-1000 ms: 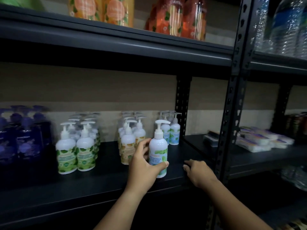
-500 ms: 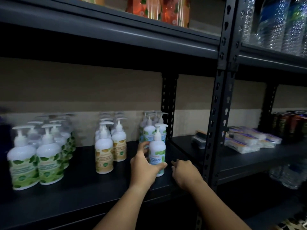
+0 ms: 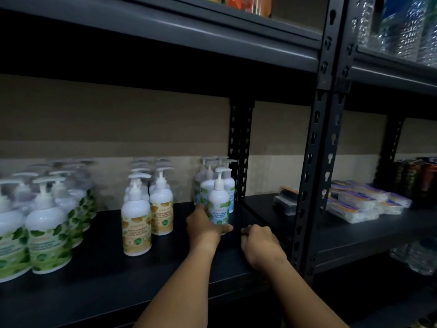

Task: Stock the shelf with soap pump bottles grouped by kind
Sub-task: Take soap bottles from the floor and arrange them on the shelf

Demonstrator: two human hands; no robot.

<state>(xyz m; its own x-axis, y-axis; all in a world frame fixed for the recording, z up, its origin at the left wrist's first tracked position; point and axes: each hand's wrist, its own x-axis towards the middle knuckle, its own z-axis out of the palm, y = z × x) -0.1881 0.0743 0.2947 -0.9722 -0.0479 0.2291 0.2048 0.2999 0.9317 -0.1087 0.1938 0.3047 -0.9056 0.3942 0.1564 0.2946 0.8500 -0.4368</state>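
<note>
- The left hand [image 3: 203,227] reaches forward over the dark shelf [image 3: 106,278], forearm stretched out from the lower frame, and wraps round the lower body of a mint soap bottle [image 3: 218,200]: the thumb lies across the front of its base, the fingers curl behind on the left side.
- The right hand [image 3: 260,245] rests on the shelf near its right front corner, knuckles up, fingers bent downward and holding nothing; whether the tips press the board I cannot tell.
- The mint soap bottle stands upright on the shelf, pump head on top, just in front of a short row of like blue-green bottles [image 3: 227,183] at the shelf's right end, beside the rear upright post [image 3: 240,150].
- To the left, well apart, stands a row of yellow-label bottles [image 3: 137,223], and farther left a cluster of green-leaf bottles [image 3: 47,237].
- The neighbouring shelf bay on the right carries flat wrapped packets [image 3: 361,202]; the shelf above it holds clear water bottles [image 3: 402,27].
- The held bottle sits between the thumb and fingers, its label facing out above the thumb.
</note>
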